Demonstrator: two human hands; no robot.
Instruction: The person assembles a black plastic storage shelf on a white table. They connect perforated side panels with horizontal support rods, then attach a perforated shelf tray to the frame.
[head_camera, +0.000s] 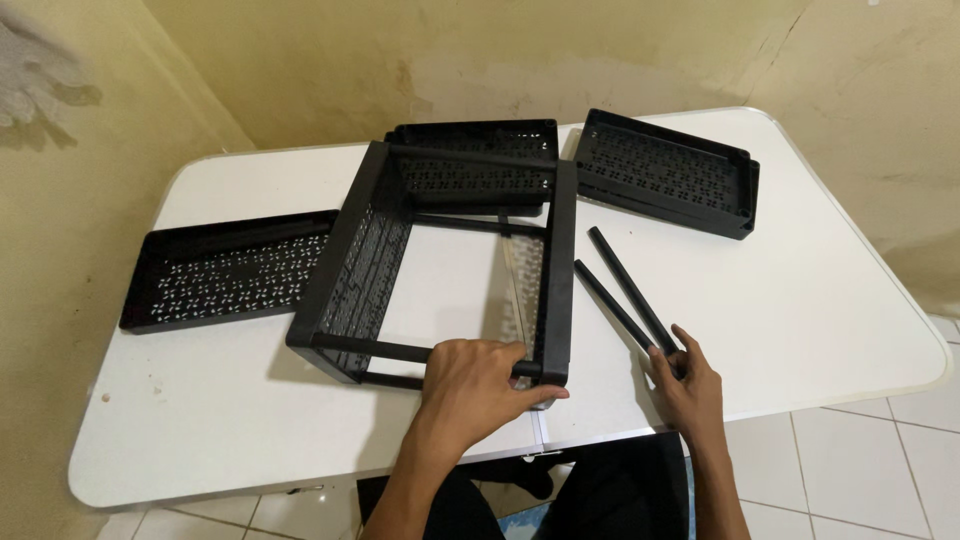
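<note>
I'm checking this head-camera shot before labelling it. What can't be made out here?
- Near corner of the black rack frame: covered by the left hand, so the joint under it is hidden.
- Near ends of the two black rods: under the right hand; the grip cannot be told.
- Rear perforated tray: mostly blocked by the frame.
- Table legs and underside: hidden by the white top.

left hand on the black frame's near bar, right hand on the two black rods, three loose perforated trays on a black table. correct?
Not quite: the table is white, not black. The head view shows it. The rest holds: the left hand rests on the near bar of the black frame, the right hand touches the two black rods, and three perforated trays lie loose.
</note>
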